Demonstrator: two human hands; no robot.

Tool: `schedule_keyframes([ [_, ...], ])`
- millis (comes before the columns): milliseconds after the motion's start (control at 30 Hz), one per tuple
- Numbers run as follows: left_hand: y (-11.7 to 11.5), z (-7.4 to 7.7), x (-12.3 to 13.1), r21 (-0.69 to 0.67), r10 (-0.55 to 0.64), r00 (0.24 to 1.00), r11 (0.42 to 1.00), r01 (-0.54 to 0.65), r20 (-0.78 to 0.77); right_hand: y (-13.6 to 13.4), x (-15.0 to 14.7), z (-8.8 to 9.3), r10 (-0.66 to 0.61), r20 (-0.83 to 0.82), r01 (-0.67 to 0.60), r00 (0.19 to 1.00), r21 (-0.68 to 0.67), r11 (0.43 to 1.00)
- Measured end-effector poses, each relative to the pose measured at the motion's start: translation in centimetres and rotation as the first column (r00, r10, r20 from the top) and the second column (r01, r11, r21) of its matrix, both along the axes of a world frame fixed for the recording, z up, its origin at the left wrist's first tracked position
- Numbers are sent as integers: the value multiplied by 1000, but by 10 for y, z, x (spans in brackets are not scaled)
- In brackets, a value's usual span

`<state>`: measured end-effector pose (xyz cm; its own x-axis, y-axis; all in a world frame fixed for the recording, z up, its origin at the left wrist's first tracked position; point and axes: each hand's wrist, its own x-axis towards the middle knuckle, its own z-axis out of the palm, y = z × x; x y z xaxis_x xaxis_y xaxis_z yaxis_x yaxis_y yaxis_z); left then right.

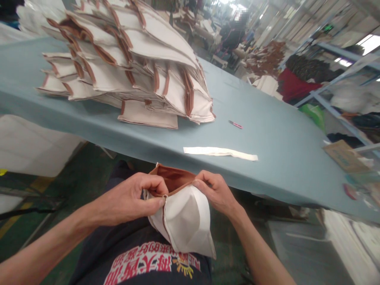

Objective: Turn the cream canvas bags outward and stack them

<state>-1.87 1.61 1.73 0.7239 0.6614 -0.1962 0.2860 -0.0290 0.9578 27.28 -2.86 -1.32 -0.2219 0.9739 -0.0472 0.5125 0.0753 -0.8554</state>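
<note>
A white fabric pouch [187, 221] with a brown lining hangs between my hands in front of my body, its mouth spread apart so the brown inside shows. My left hand [139, 198] pinches the rim at a seam corner between thumb and fingers. On the other side, my right hand [215, 192] grips the same rim, thumb on the white outer face. Just beyond, a pale fabric strip [221, 152] lies near the table's front edge. Pink-handled thread snips [235, 124] rest farther back on the table.
A tall heap of similar white pouches with brown edging [127, 67] covers the left part of the blue-grey table [276, 158]. A cardboard box [344, 156] sits at its right end. Shelving [335, 107] stands to the right. A person [234, 31] is in the background.
</note>
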Motion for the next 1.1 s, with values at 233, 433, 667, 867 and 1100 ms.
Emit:
schedule_keyframes([
  [233,-11,11,-2,6,-9,998,1000,10,-68,13,-3,62,190,44,-189,981,-41,981],
  [433,-15,34,4,21,19,992,1000,-16,-124,5,-35,97,351,336,-423,874,168,891],
  [667,-17,29,1,2,9,987,1000,-9,-159,-5,-42,77,347,223,-386,911,169,907],
  [867,-18,27,2,34,-4,990,999,9,-143,-1,-42,74,359,100,-372,928,183,910],
  [1100,-15,25,1,49,12,988,999,-4,-154,0,-50,68,289,88,-300,953,169,939],
])
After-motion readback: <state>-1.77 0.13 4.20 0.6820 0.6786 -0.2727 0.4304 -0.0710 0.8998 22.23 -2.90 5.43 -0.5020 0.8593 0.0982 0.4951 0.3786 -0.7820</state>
